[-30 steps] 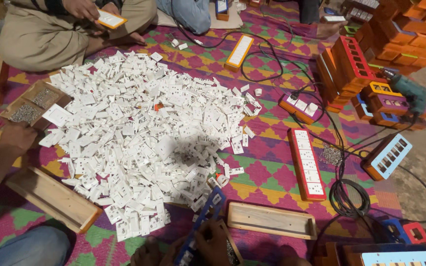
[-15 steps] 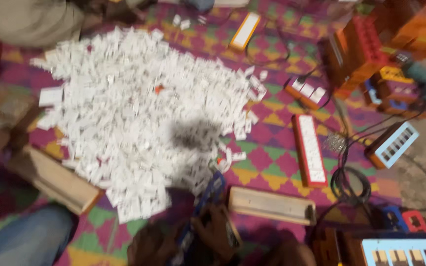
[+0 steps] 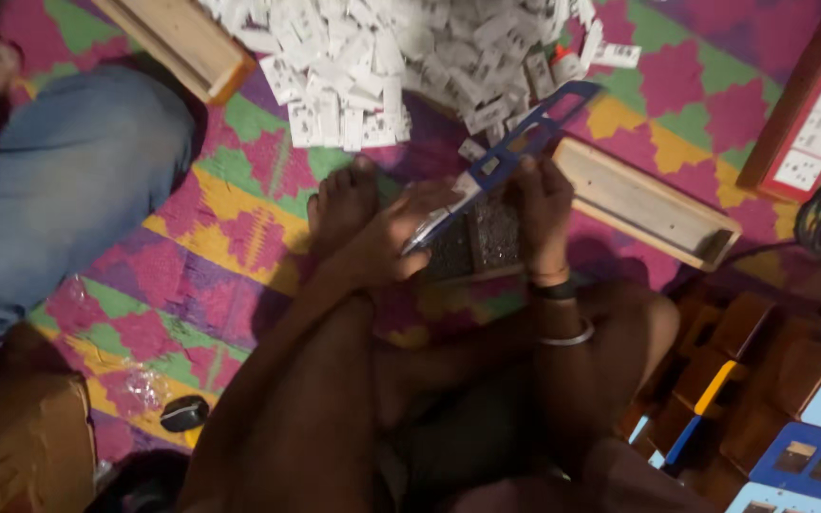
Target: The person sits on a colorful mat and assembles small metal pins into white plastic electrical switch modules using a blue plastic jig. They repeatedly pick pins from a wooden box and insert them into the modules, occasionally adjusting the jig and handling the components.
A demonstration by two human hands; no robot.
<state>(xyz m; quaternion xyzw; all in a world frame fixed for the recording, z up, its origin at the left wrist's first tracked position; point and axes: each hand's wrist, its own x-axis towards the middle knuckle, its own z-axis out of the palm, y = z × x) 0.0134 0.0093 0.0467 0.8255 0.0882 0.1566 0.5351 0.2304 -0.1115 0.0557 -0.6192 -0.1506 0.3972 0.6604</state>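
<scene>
On a bright patterned woven mat, the left hand and right hand both grip a long blue plastic frame with rectangular cut-outs, slots empty (no inserts yet); the heap of small white plastic switch pieces beside it remains large.

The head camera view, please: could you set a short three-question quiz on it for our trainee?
1. True or false: both hands grip the blue slotted frame.
2. What lies heaped on the mat beyond the frame? A) white switch parts B) coiled rope C) folded cloth
3. On which side of the right hand does the long wooden box lie?

Key: 1. True; the left hand holds its lower end and the right hand its middle. 2. A, the white switch parts. 3. Its right.
</scene>
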